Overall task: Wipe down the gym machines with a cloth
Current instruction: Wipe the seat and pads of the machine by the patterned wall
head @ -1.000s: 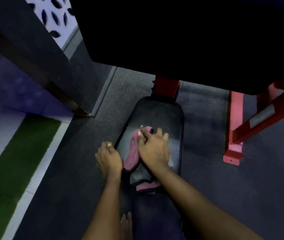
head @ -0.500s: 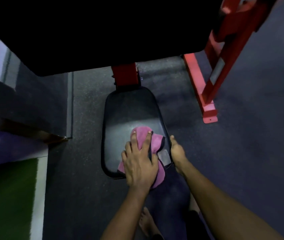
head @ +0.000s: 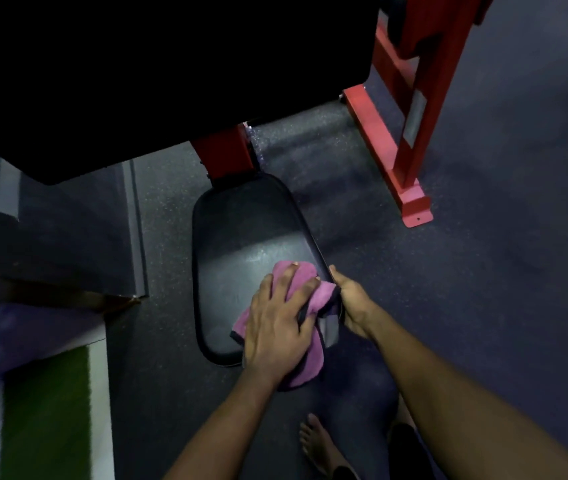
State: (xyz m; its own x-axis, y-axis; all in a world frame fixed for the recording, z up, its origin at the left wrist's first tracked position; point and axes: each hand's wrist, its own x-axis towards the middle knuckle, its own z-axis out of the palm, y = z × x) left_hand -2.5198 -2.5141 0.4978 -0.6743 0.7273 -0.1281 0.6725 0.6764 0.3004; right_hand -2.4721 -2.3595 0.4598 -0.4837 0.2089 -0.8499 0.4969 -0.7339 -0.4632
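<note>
Your left hand (head: pixel 275 327) presses flat, fingers spread, on pink cloth; your right hand (head: pixel 353 301) grips seat's right edge, thumb on top. Big black pad (head: pixel 171 64) fills top of view. Red frame (head: pixel 410 199) stands on dark floor (head: pixel 483 289), right of seat. Black seat (head: pixel 241 244) carries cloth (head: pixel 306 370) at near right corner, part hanging over front edge. Bare foot (head: pixel 317 441) below.

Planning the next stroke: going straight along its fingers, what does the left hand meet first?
Left hand on the pink cloth meets only bare black padded seat, then probably its right edge.
</note>
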